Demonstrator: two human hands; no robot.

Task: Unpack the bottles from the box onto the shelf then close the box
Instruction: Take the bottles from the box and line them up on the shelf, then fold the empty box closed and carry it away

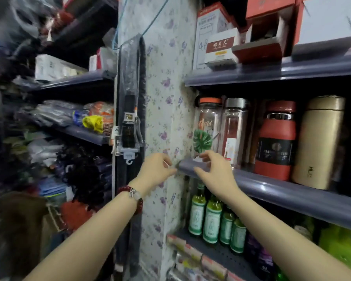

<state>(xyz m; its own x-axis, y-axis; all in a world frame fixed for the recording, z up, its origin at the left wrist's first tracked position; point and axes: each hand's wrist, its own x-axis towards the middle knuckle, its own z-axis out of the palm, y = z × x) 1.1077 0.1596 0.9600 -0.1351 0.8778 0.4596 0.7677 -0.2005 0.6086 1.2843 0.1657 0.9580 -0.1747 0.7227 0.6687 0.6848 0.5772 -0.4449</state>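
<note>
A clear bottle with an orange cap and a green leaf print (pixel 208 126) stands at the left end of the grey shelf (pixel 282 189). Beside it stand a clear bottle with a silver cap (pixel 234 128), a red flask (pixel 276 140) and a gold flask (pixel 320 142). My right hand (pixel 215 171) hovers at the shelf's front lip just below the leaf bottle, fingers apart and holding nothing. My left hand (pixel 156 169) is just left of the shelf's end, fingers loosely curled and empty. No box is in view.
Several green bottles (pixel 213 222) stand on the shelf below. Red and white boxes (pixel 221 45) fill the shelf above. A floral-papered pillar (pixel 166 98) with a hanging packaged item (pixel 130 118) stands to the left, beyond it shelves of bagged goods (pixel 69 118).
</note>
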